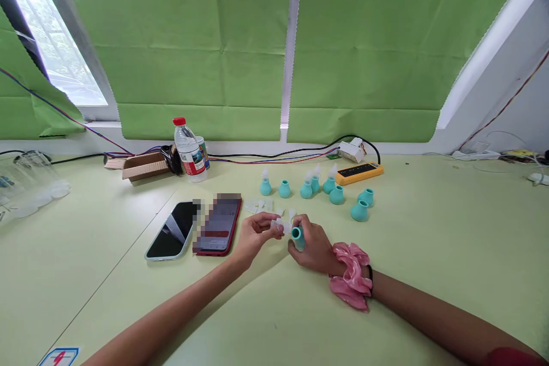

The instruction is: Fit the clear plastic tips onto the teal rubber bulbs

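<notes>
A person's left hand (257, 234) pinches a clear nozzle (281, 225) while the right hand (313, 249) grips a teal bulb (297, 234), seemingly fitting them together above the surface (429, 251).

Smooth matt teal rubber bulb (297, 235) in my right hand (314, 247), clear soft plastic tip (281, 225) in my left hand (256, 233), glossy glass phone (172, 230), matt table (429, 251), satin scrunchie (350, 275).
</notes>
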Tool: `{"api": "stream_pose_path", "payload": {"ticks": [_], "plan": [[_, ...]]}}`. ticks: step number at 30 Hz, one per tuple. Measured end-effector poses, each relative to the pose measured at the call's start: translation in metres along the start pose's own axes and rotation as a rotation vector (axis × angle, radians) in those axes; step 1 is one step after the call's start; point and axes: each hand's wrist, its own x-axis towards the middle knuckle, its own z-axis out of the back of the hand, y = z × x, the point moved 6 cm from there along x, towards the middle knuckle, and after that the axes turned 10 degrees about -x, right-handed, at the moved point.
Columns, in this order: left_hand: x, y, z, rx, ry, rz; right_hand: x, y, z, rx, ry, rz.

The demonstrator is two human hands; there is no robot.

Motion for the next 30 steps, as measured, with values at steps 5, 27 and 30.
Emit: {"api": "stream_pose_path", "payload": {"ticks": [5, 27, 30], "plan": [[0.001, 0.002, 0.004, -0.04, -0.024, 0.008, 0.003, 0.002, 0.004, 0.051, -0.047, 0.02], [-0.001, 0.008, 0.001, 0.005, 0.038, 0.063, 0.0, -0.003, 0.005, 0.075, -0.176, 0.117], [0.0, 0.006, 0.002, 0.054, 0.02, 0.018, 0.001, -0.004, 0.004, 0.088, -0.166, 0.104]]}}
